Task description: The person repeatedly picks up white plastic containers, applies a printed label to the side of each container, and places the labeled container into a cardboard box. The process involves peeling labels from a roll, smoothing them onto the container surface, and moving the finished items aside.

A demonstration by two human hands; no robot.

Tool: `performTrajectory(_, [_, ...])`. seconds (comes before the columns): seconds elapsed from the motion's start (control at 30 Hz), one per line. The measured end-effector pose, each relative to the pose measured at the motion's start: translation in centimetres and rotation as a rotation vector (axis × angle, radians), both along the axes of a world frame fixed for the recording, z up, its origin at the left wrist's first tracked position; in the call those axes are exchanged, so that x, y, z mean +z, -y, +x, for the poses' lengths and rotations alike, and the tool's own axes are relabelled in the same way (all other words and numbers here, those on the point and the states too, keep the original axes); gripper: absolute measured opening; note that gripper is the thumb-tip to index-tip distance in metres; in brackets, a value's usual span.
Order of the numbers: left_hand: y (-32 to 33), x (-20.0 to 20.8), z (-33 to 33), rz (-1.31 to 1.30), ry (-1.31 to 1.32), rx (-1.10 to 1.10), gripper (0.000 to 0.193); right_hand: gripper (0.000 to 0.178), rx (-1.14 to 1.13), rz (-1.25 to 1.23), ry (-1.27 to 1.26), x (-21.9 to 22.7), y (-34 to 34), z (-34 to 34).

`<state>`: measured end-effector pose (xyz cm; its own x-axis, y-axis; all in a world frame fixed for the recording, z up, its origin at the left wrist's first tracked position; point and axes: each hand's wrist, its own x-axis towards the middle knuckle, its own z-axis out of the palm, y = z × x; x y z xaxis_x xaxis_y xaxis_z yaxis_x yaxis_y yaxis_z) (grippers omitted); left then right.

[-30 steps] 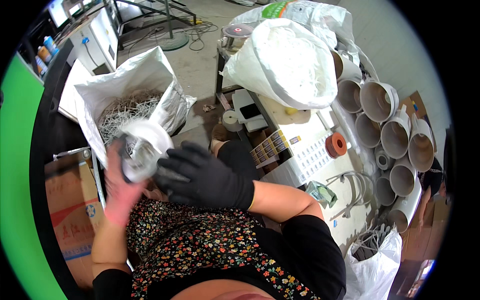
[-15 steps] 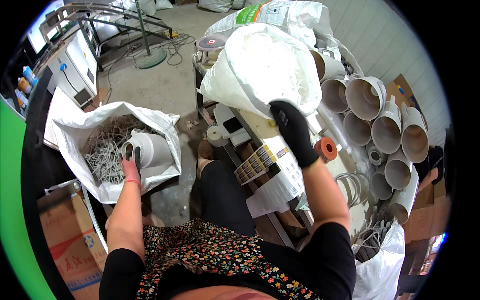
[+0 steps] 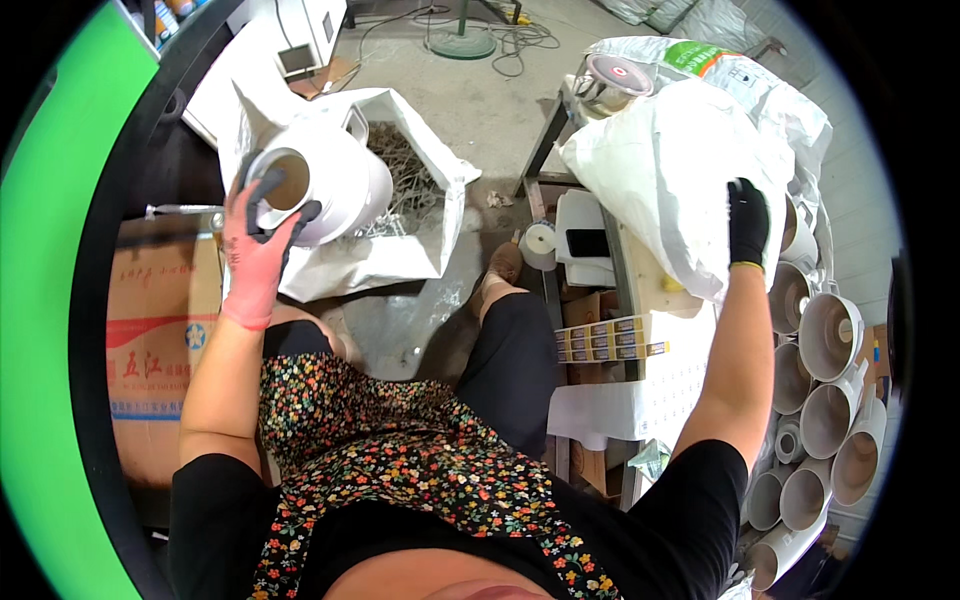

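My left hand (image 3: pixel 258 255), in a pink glove with dark fingers, grips the narrow open neck of a light-grey plastic pipe fitting (image 3: pixel 345 185). The wide fitting is held tilted above an open white woven bag (image 3: pixel 410 262), its neck toward me. Thin grey plastic scraps (image 3: pixel 405 170) fill the bag beneath it. At the right, my right hand (image 3: pixel 747 222) wears a black glove and is closed on the side of a big white sack (image 3: pixel 660 170) on the workbench. The sack's fabric covers its contents from this view.
Several grey pipe fittings (image 3: pixel 828 335) are stacked at the far right. The bench (image 3: pixel 685 300) holds a sheet of labels (image 3: pixel 610 340); a phone (image 3: pixel 587 243) and a white roll (image 3: pixel 540 240) sit lower. A cardboard box (image 3: pixel 150 350) stands left, with cables (image 3: pixel 515 40) on the floor beyond.
My left hand has lifted the pipe fitting up out of the scraps and turned its neck toward me. My right hand has moved along the sack, which now leans over with its mouth hidden.
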<state>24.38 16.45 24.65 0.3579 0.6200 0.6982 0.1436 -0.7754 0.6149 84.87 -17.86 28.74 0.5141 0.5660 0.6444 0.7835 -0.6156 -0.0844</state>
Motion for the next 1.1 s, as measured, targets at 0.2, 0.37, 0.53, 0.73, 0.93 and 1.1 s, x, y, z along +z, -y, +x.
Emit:
performTrajectory(0.2, [7.5,8.3,-3.2,-0.03,-0.061,-0.321,0.083,0.018,0.382,0.16,-0.221,4.3,-1.4,-16.7])
performTrajectory(0.37, [12.6,2.6,-2.8,-0.042,-0.445,-0.466,0.085,0.023,0.648,-0.004,-0.388,0.6,-6.8,-33.6])
performTrajectory(0.53, [15.5,0.3,-1.3,-0.112,-0.414,-0.639,0.102,0.027,1.01,0.15,-0.495,-0.4,-6.7,-44.8])
performTrajectory(0.73, [16.1,0.4,-2.0,-0.137,-0.379,-0.752,0.085,0.022,1.098,0.108,-0.474,2.2,-2.6,-45.0])
performTrajectory(0.93, [16.8,0.4,-1.0,-0.051,-0.342,-0.857,0.087,0.033,1.074,-0.141,-0.622,2.8,-0.7,-47.6])
performTrajectory(1.1, [17.7,0.7,-0.6,-0.068,-0.461,-0.879,0.084,0.029,1.023,-0.364,-0.616,2.0,-0.4,-47.2])
